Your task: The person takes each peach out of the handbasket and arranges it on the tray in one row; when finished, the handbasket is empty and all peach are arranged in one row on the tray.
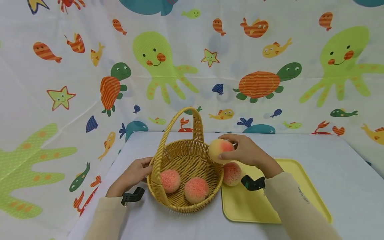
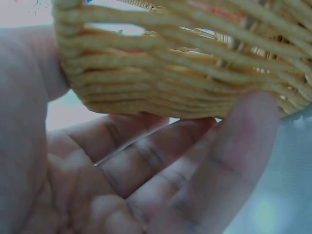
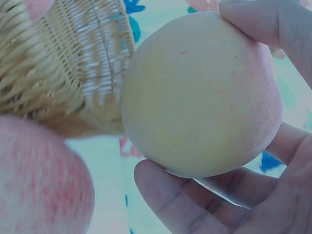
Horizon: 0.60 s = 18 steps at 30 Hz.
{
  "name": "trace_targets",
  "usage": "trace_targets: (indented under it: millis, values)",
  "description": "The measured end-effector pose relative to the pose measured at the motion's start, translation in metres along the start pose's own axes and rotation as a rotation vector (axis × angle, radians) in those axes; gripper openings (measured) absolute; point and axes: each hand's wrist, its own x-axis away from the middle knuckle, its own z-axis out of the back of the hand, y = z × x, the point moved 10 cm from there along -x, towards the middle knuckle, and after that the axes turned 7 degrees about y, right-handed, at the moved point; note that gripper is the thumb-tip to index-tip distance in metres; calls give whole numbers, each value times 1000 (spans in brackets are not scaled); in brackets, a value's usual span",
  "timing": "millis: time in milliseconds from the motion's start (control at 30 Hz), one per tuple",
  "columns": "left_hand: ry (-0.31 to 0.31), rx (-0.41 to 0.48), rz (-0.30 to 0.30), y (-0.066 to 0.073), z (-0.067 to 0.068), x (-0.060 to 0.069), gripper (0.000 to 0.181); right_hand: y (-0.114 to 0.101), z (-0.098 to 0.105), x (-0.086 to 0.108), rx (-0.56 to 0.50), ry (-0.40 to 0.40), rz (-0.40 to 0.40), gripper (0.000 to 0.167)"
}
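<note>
A wicker basket [image 1: 183,210] with a tall hoop handle [image 1: 164,133] stands in the middle of the table, two peaches [image 1: 196,190] [image 1: 170,181] inside it. My left hand [image 1: 135,175] grips the basket's left side; in the left wrist view, its fingers [image 2: 146,151] bend against the woven wall and underside. At the basket's right rim, my right hand [image 1: 247,151] holds a yellow and red peach [image 1: 218,150] between thumb and fingers. The right wrist view shows this peach [image 3: 200,97] close up, its pale yellow side facing the camera.
To the right of the basket lies a yellow tray [image 1: 261,206]. Another red-speckled peach [image 1: 232,174] sits at its left edge, close to the basket. A white cloth [image 1: 339,160] covers the table, and a curtain with sea animals [image 1: 192,66] hangs behind.
</note>
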Motion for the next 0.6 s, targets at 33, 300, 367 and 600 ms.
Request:
trace_targets:
  millis: [33, 300, 367, 600]
  values:
    - [1, -1, 0, 0, 0, 0, 47, 3, 3, 3, -2, 6, -2, 66]
    - [7, -2, 6, -1, 1, 1, 46, 22, 25, 25, -11, 56, -51, 66]
    - [2, 2, 5, -1, 1, 1, 46, 27, 29, 30, -6, 68, -66, 66]
    - [1, 9, 3, 1, 0, 0, 45, 44, 41, 46, 7, 99, -110, 66]
